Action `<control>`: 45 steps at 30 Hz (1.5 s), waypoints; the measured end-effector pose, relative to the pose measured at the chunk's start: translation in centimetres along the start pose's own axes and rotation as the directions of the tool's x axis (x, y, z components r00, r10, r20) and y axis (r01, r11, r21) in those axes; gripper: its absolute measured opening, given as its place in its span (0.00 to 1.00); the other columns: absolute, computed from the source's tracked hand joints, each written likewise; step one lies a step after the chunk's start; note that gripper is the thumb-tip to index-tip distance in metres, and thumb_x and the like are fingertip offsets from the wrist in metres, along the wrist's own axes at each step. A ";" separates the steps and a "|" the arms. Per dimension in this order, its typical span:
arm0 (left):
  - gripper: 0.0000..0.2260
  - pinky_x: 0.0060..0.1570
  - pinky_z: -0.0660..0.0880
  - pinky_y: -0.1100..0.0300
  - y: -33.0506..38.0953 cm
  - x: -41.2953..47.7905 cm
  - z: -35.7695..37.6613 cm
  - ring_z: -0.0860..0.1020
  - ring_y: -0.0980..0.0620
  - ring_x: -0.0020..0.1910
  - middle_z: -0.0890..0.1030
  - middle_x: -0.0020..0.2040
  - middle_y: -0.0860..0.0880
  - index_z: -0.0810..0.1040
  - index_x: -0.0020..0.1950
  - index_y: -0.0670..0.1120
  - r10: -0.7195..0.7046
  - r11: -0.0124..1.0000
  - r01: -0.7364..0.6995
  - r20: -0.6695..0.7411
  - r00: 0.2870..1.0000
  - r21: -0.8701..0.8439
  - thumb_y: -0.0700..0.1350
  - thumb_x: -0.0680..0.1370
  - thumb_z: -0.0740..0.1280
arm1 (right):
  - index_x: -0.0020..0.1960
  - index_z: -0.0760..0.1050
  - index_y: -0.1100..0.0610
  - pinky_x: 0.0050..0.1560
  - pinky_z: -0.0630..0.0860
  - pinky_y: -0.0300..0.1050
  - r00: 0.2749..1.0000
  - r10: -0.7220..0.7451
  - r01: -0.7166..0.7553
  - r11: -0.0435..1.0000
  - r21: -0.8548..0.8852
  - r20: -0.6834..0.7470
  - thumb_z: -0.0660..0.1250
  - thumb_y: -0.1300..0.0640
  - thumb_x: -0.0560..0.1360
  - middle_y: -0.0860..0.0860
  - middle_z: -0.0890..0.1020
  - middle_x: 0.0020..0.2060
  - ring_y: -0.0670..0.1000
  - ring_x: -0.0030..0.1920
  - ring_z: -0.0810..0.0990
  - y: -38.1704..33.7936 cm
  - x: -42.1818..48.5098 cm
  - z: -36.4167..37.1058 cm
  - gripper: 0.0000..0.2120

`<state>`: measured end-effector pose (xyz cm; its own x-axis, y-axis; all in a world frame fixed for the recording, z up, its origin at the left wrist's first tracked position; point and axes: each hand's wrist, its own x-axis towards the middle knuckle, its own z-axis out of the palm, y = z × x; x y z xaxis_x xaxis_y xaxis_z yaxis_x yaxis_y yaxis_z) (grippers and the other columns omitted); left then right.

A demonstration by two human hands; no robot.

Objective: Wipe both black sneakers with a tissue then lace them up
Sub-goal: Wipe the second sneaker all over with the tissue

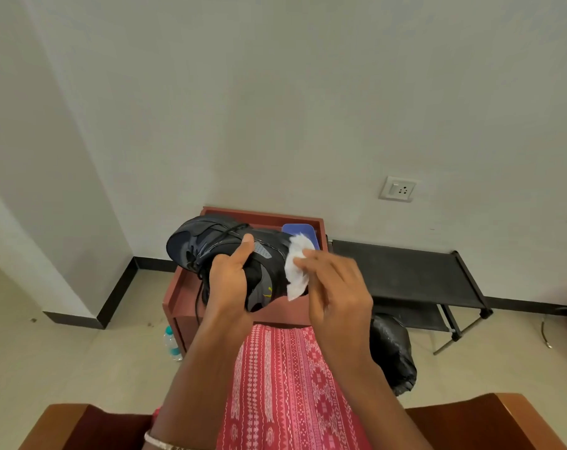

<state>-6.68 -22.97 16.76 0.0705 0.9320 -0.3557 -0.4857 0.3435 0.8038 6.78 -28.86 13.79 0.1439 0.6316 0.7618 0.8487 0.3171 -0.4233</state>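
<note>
Above the small reddish-brown bench (175, 297), the left hand (227, 282) holds 1 black sneaker (210, 241) up off the surface, fingers wrapped round its middle and thumb pressed on the upper, toe pointing left and away. Its loose lace (198, 295) dangles below the shoe. The right hand (337, 287) pinches a white tissue (296, 267) between thumb and fingertips and presses it against the heel end of the sneaker. A blue pack (303, 232), perhaps the tissue packet, lies on the bench just behind the tissue. The 2nd sneaker is not clearly in view; a dark bundle (392, 352) on the floor at the right cannot be identified.

The step in hand looks like wiping the heel and rear side. To do it well, the left hand should keep the shoe firmly braced so the strokes meet resistance, and turn it bit by bit so each panel faces the tissue. Folding the tissue to a fresh face as it soils would help, as would keeping the hanging lace clear of the wiping path.
</note>
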 end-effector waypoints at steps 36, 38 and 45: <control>0.28 0.49 0.80 0.54 -0.5 0.0 0.7 0.86 0.47 0.45 0.87 0.47 0.41 0.83 0.55 0.39 -0.067 0.996 0.074 0.119 0.991 -0.055 0.63 0.81 0.58 | 0.61 0.81 0.56 0.63 0.71 0.41 0.995 -0.005 0.006 1.000 -0.014 0.101 0.59 0.58 0.79 0.48 0.83 0.55 0.49 0.59 0.78 -3.5 1.3 1.1 0.16; 0.31 0.43 0.80 0.55 -0.4 0.3 0.8 0.86 0.47 0.41 0.86 0.43 0.41 0.82 0.52 0.37 -0.111 0.992 0.119 0.135 0.985 -0.053 0.65 0.80 0.57 | 0.60 0.82 0.57 0.60 0.73 0.37 0.998 0.012 -0.014 0.999 0.034 0.068 0.62 0.62 0.78 0.49 0.84 0.53 0.49 0.57 0.78 -3.9 0.7 0.8 0.15; 0.36 0.44 0.76 0.54 -1.4 0.6 0.7 0.76 0.50 0.32 0.74 0.28 0.45 0.76 0.27 0.50 0.012 0.989 -0.026 0.090 0.996 0.147 0.76 0.74 0.48 | 0.56 0.83 0.62 0.61 0.64 0.23 0.995 0.008 -0.013 0.999 0.046 0.099 0.61 0.58 0.77 0.53 0.85 0.48 0.43 0.54 0.73 -5.7 2.0 1.0 0.15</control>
<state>-5.32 -22.82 15.72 0.1428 0.9428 -0.3011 -0.3542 0.3328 0.8739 1.66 -28.71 17.21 0.0996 0.7015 0.7057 0.8225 0.3410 -0.4551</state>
